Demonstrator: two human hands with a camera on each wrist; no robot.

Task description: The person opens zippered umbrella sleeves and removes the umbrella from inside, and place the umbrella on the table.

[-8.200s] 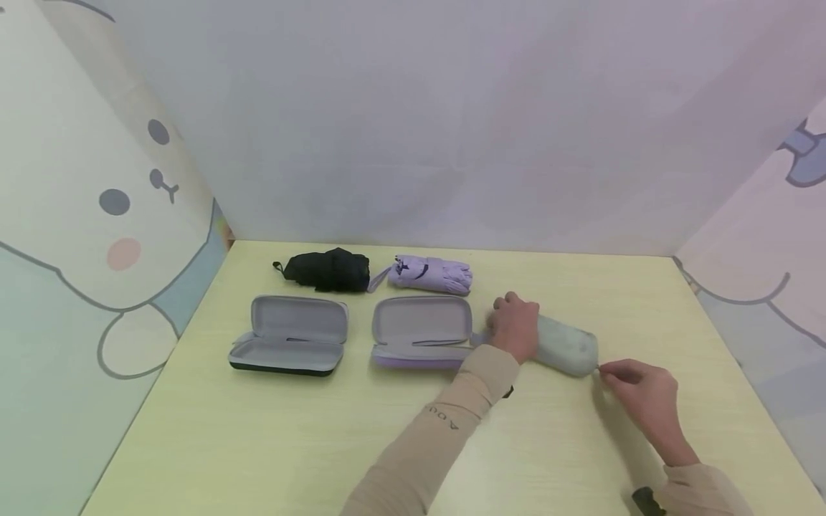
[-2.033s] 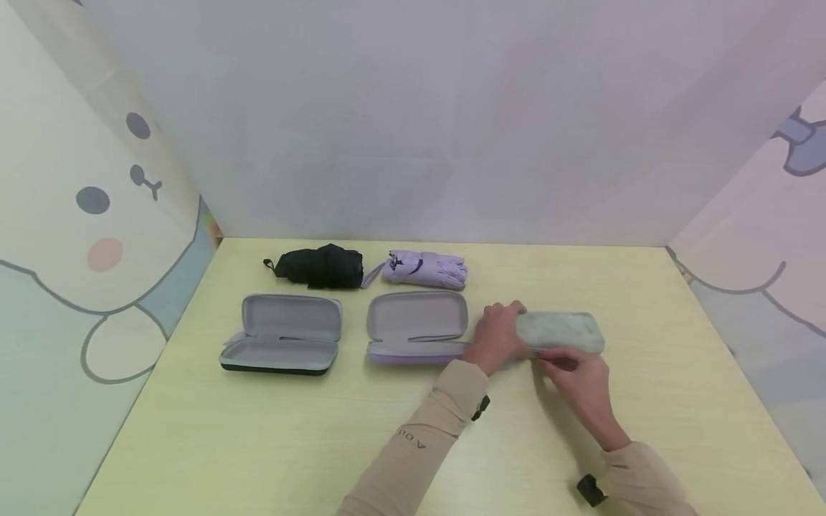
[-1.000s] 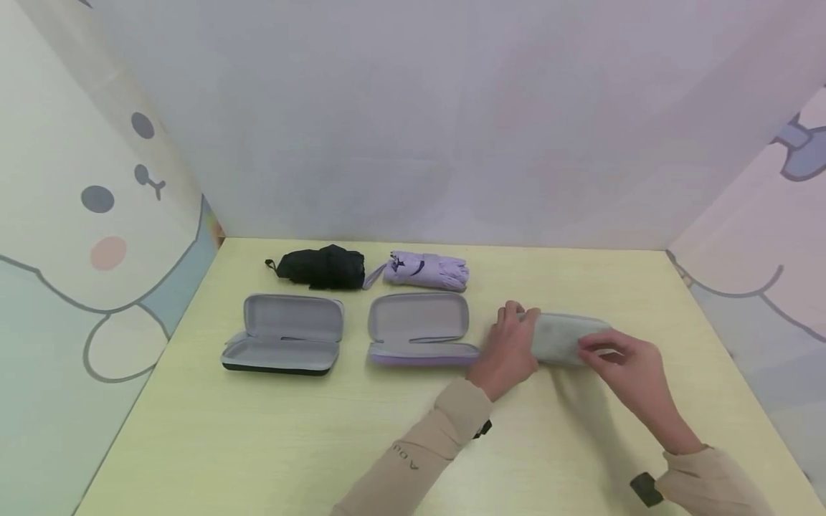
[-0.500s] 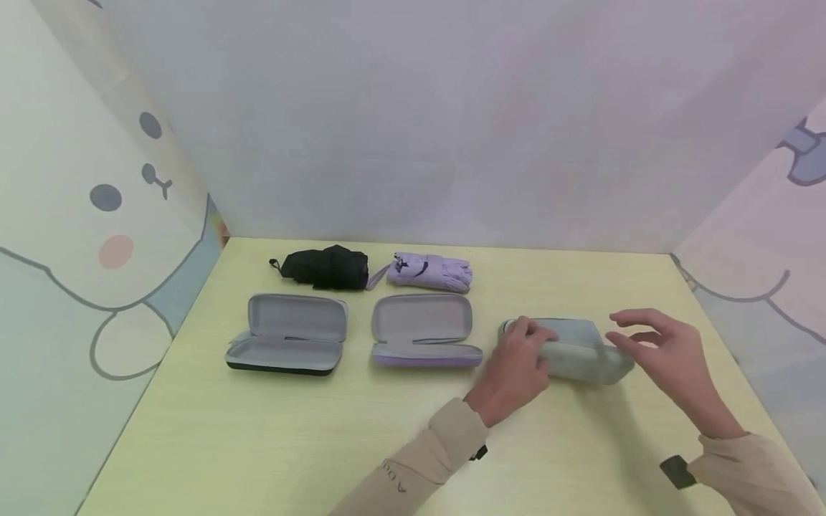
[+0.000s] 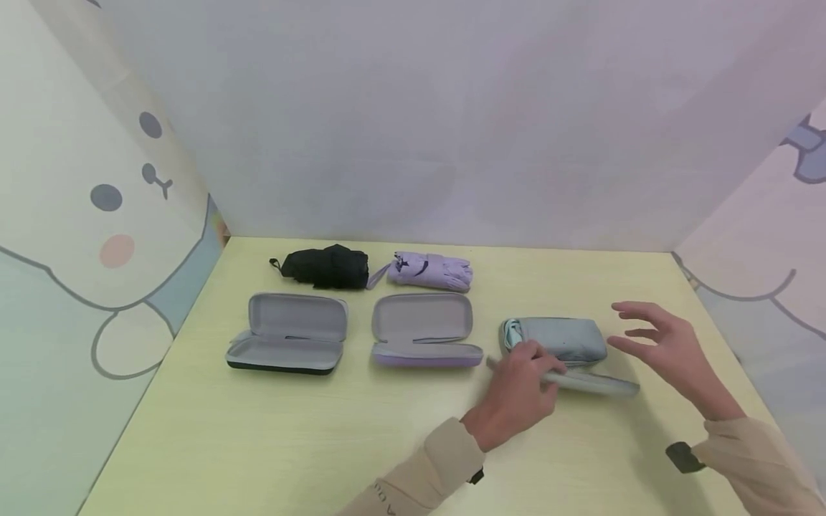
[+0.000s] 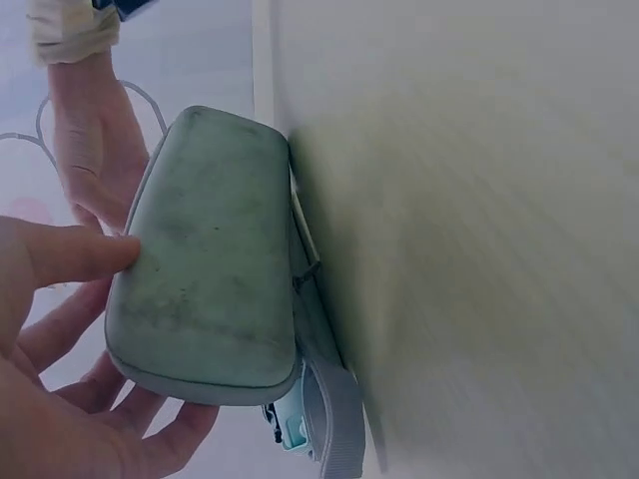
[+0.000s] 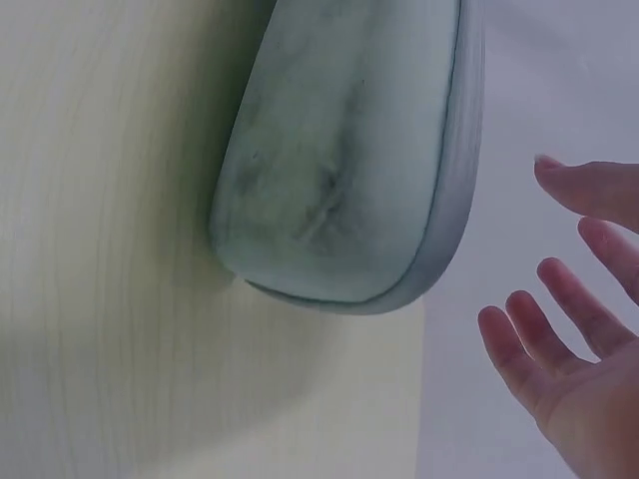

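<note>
A pale green zip case stands unzipped at the right of the table, its lid (image 5: 600,384) tipped toward the front edge. My left hand (image 5: 516,393) pinches the lid's edge between thumb and fingers; the left wrist view shows the lid's scuffed outer face (image 6: 210,249) close up. Inside the case lies a folded blue-grey umbrella (image 5: 568,338) with a mint-coloured end at its left. My right hand (image 5: 671,351) hovers right of the case, fingers spread and holding nothing. In the right wrist view its fingers stand apart from the lid.
Left of the green case, a purple case (image 5: 422,315) and a black case (image 5: 297,315) stand open with grey linings. Behind them lie a folded purple umbrella (image 5: 432,272) and a black one (image 5: 327,267). Patterned cloth walls (image 5: 419,143) enclose the table.
The green case was closed, my right hand pinching at its edge. That hand has let go and moved right; my left hand has swung the lid forward, uncovering the umbrella.
</note>
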